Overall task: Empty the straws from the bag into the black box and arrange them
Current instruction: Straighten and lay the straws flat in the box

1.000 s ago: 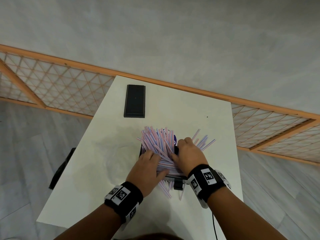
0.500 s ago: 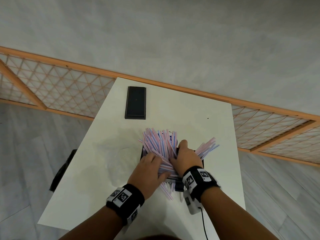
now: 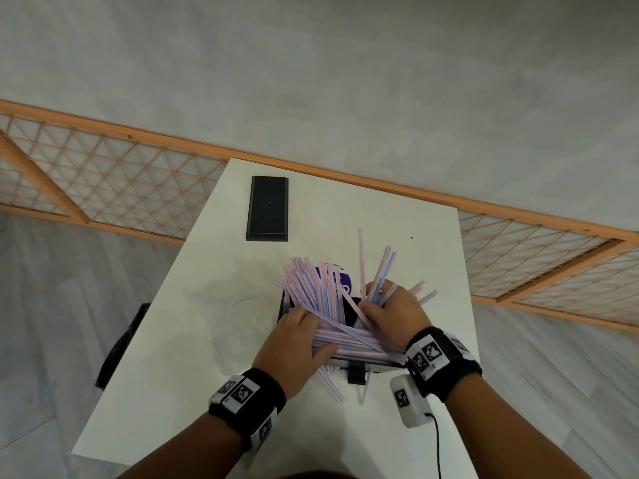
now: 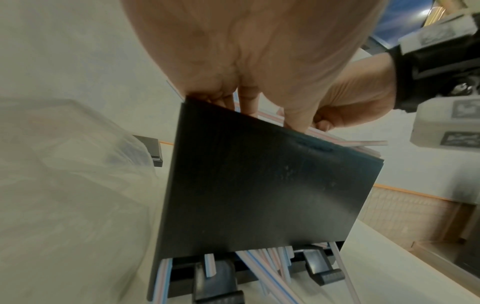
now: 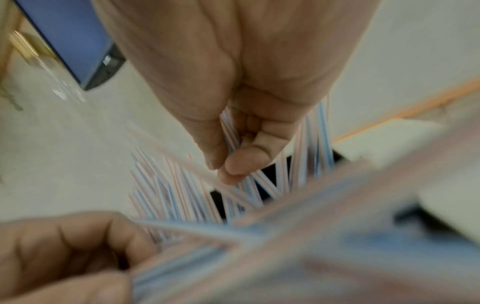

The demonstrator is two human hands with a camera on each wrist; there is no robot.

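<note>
A heap of pink-and-blue striped straws (image 3: 316, 293) fans out of the black box (image 3: 351, 312) at the middle of the white table. My left hand (image 3: 294, 337) presses down on the near bundle, its fingers curled over the straws and the box's rim (image 4: 259, 185). My right hand (image 3: 390, 309) pinches a bunch of straws (image 5: 311, 144) at the box's right side, and they stand tilted upward. A few straws (image 3: 330, 385) stick out past the box's near edge. The clear empty bag (image 3: 224, 305) lies left of the box.
The black lid (image 3: 268, 208) lies at the table's far left. A purple-blue object (image 3: 342, 283) sits just behind the box, partly hidden by straws. An orange-framed lattice fence (image 3: 114, 181) runs behind the table. A dark object (image 3: 121, 347) sits off the table's left edge.
My right hand has gathered the straws that fanned out to the right and raised them more upright. My left hand stays on the near bundle.
</note>
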